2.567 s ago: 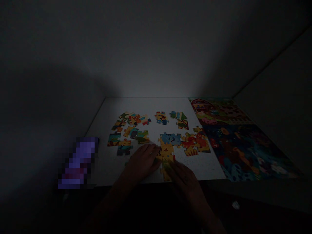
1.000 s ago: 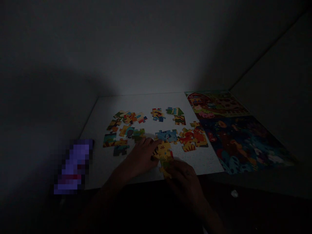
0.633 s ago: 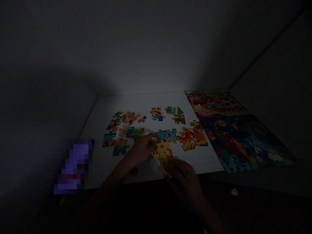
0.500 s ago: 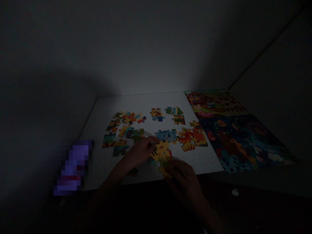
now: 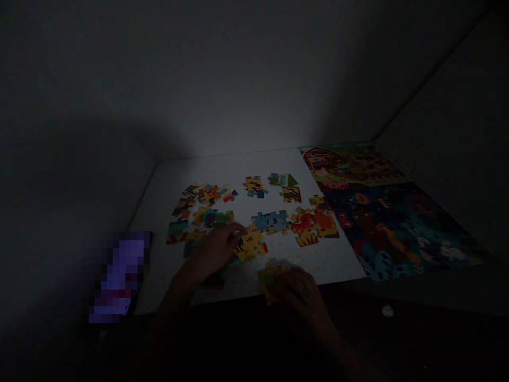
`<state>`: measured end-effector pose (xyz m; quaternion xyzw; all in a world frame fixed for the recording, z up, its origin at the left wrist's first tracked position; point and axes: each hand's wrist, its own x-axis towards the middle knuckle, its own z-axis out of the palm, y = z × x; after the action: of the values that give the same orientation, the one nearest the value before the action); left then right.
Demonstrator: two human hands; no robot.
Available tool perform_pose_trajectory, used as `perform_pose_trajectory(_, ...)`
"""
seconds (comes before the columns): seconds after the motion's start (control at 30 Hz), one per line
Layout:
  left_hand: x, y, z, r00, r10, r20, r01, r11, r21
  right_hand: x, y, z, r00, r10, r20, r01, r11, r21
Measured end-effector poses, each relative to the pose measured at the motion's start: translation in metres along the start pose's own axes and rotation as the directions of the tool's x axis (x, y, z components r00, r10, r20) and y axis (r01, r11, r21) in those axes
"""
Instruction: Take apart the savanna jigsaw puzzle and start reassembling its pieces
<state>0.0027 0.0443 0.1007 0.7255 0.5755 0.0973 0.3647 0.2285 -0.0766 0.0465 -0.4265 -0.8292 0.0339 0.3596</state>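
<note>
The two hands are apart, with a small gap of speckled white worktop between them. The right hand (image 5: 298, 296) lies at the near edge of the worktop (image 5: 254, 284), and its fingers cover part of a yellow-green cardboard puzzle piece (image 5: 268, 278). I cannot tell if it grips this piece or only presses on it. The left hand (image 5: 214, 249) is curved and is just beside a group of joined yellow puzzle pieces (image 5: 250, 245), with the fingertips (image 5: 238, 229) near their left side; I cannot tell if it holds something. A joined blue group (image 5: 270, 222) lies just beyond the yellow pieces, and a red and yellow group (image 5: 314, 223) is to the right. Other small groups with knobbed edges spread toward the far edge. Two printed picture sheets, one with a red barn (image 5: 345, 167) and one with a dark blue scene (image 5: 401, 228), lie flat along the right side. A pixelated purple object (image 5: 119, 276) is beside the left edge of the worktop.
</note>
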Motion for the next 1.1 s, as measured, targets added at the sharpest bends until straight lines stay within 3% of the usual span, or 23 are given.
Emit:
perform_pose_trajectory(0.13, -0.002, -0.003, -0.003, 0.997, 0.051, 0.056, -0.048, 0.998, -0.048, -0.005, -0.004, -0.008, 0.996, 0.033, -0.087, -0.031, 0.999, 0.022)
perform_pose_trajectory(0.27, -0.004, -0.007, -0.001, 0.997, 0.050, -0.051, -0.055, 0.993, -0.108, 0.008, -0.008, -0.016, 0.974, 0.026, -0.225, -0.022, 1.000, 0.022)
perform_pose_trajectory(0.4, -0.008, -0.009, 0.004, 0.996, 0.077, 0.033, -0.072, 0.989, -0.130, 0.033, -0.008, -0.005, 0.961, 0.008, -0.278, -0.004, 1.000, 0.016)
perform_pose_trajectory(0.47, -0.012, -0.010, 0.004, 0.998, 0.053, 0.013, -0.051, 0.990, -0.128, 0.041, -0.007, 0.005, 0.975, 0.019, -0.220, -0.018, 1.000, 0.004)
perform_pose_trajectory(0.57, -0.018, -0.014, 0.001, 0.996, 0.080, 0.037, -0.075, 0.989, -0.131, 0.040, -0.005, 0.019, 0.999, 0.044, -0.031, -0.044, 0.999, 0.010)
perform_pose_trajectory(0.67, -0.021, -0.017, -0.001, 1.000, 0.009, -0.001, -0.009, 0.997, -0.072, 0.030, -0.006, 0.023, 0.996, 0.059, 0.074, -0.061, 0.998, 0.033)
perform_pose_trajectory(0.73, -0.021, -0.015, 0.000, 0.999, -0.016, -0.039, 0.012, 0.996, -0.083, 0.024, -0.006, 0.021, 0.995, 0.064, 0.080, -0.067, 0.997, 0.035)
perform_pose_trajectory(0.83, -0.020, -0.012, 0.003, 0.998, 0.038, -0.046, -0.044, 0.987, -0.154, 0.021, -0.006, 0.019, 0.995, 0.077, 0.064, -0.078, 0.997, 0.022)
perform_pose_trajectory(0.97, -0.020, -0.013, 0.002, 0.997, -0.011, -0.074, 0.003, 0.993, -0.116, 0.020, -0.007, 0.018, 0.995, 0.094, 0.042, -0.094, 0.996, 0.004)
perform_pose_trajectory(1.1, -0.020, -0.026, -0.012, 0.972, -0.086, -0.218, 0.053, 0.986, -0.156, 0.019, -0.007, 0.016, 0.998, 0.062, -0.009, -0.062, 0.998, 0.007)
